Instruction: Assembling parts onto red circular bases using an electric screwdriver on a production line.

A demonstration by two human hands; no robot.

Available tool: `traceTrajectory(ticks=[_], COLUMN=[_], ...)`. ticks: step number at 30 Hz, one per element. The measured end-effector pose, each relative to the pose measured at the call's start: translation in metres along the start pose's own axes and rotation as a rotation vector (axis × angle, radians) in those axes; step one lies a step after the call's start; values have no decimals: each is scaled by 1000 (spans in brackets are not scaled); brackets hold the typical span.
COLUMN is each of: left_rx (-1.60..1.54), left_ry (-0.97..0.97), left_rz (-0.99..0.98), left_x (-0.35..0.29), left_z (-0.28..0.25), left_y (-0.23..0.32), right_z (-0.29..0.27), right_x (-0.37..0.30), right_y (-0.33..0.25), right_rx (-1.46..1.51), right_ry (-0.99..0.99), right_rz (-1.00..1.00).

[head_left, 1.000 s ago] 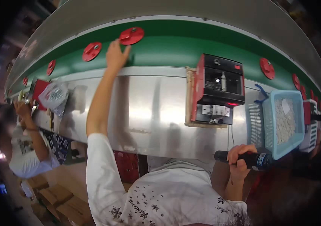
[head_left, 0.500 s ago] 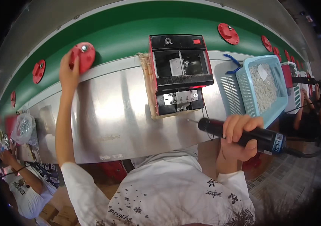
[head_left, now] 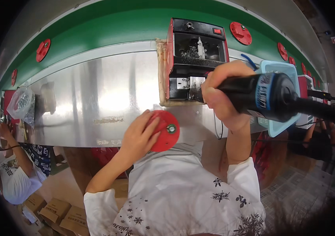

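My left hand (head_left: 139, 133) grips a round red plastic part (head_left: 170, 138) at the near edge of the metal bench. A small round fitting with a bright metal centre shows on its face. In my right hand (head_left: 224, 92) is a black electric screwdriver (head_left: 248, 94) with a cord at its back end. Its tip points at the metal front plate of the black and red screw feeder (head_left: 189, 65), and my fingers hide where the tip meets it. Loose screws lie in the feeder's open tray.
Light blue plastic basket (head_left: 272, 128) stands at the right, partly behind the screwdriver, beside blue-handled pliers (head_left: 249, 61). More red round parts (head_left: 240, 33) sit along the green belt (head_left: 124, 29). At far left, a clear bag (head_left: 20, 103) lies near a co-worker (head_left: 16, 169).
My left hand has brought a red part from the green belt to the bench's near edge. My right hand has moved the screwdriver up and forward to the screw feeder.
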State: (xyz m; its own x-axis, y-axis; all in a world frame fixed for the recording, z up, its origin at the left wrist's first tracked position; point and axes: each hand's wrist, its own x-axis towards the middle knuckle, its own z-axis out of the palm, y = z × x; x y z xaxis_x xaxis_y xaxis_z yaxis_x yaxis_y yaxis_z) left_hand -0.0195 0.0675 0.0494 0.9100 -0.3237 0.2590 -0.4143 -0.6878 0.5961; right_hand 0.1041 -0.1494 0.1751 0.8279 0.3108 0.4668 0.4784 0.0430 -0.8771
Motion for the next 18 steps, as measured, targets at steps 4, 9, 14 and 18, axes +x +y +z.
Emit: traceTrajectory(ticks=[4,9,14,18], left_rx=[4,39,-130,-112], left_ry=[-11,12,131,147], left_rz=[67,43,77,8], left_x=[10,11,13,13], left_z=[14,12,25,40], left_y=[9,23,34,38], right_z=[12,7,-16,-1], right_x=[6,11,27,18], right_y=[-6,-7,0,-13], right_rx=[-28,278,408,238], right_ry=[107,135,-210,107], right_rz=[-19,110,39,147])
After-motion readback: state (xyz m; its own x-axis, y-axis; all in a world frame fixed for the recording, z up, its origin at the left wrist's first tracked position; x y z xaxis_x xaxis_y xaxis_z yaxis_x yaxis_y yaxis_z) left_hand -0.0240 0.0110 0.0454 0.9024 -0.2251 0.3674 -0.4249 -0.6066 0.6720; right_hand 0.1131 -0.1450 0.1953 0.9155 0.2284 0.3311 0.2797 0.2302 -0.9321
